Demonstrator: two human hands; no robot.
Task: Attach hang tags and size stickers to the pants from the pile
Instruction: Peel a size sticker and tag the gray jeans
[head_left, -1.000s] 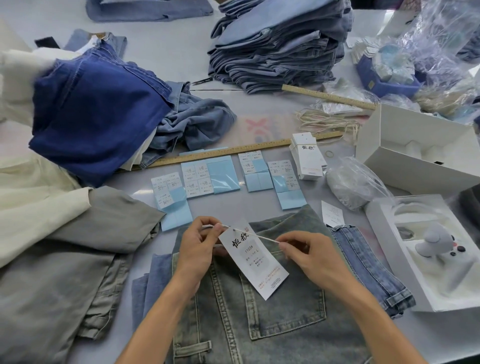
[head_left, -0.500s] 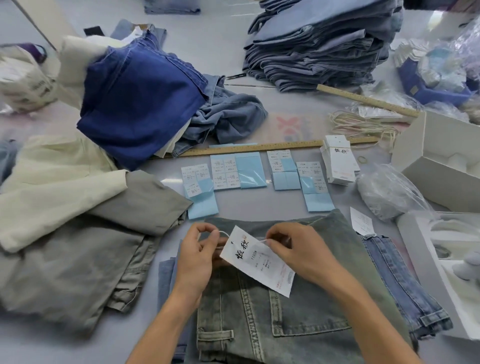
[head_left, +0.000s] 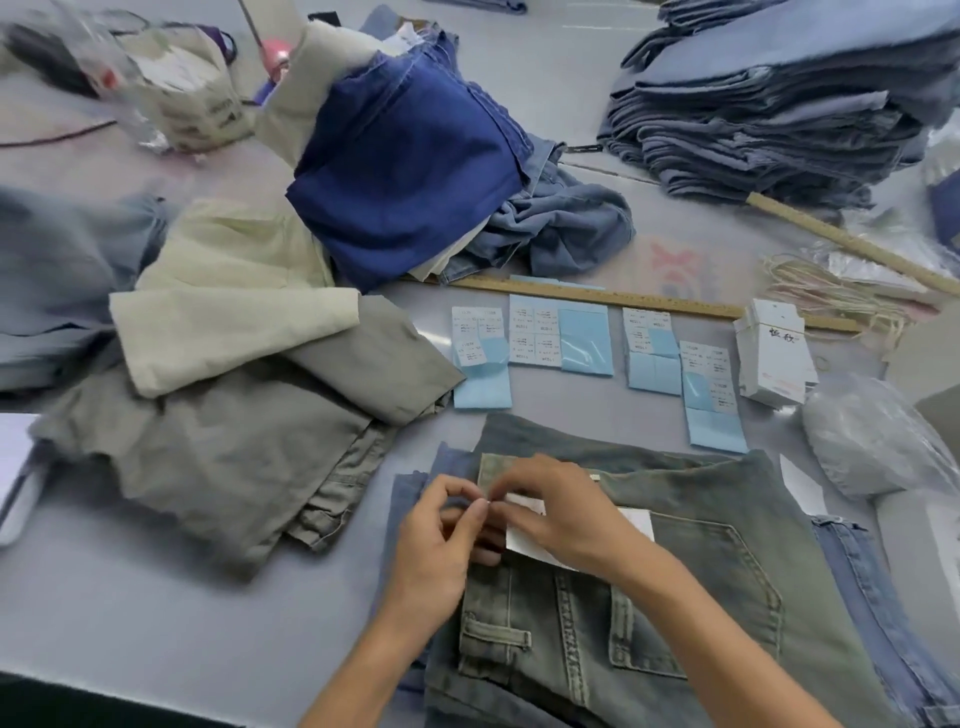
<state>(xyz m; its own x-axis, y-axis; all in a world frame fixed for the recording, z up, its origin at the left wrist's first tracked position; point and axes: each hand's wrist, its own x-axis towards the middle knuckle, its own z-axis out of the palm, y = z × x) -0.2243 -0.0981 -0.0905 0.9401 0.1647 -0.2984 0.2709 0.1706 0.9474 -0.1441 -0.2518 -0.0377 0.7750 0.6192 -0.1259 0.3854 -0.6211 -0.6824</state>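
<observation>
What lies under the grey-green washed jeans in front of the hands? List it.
Under the grey-green washed jeans lie lighter blue denim pants, whose edges stick out on both sides. How many pairs are stacked there, and the table beneath, is covered.

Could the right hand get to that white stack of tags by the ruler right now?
Probably not straight away. The right hand is busy at the hang tag on the grey-green jeans, working with the left hand. The way to the stack of tags looks open, with only flat sticker sheets between.

left hand (head_left: 434, 540) + right hand (head_left: 558, 512) pinching at hang tag (head_left: 524, 535) | on grey-green jeans (head_left: 691, 587)
</observation>
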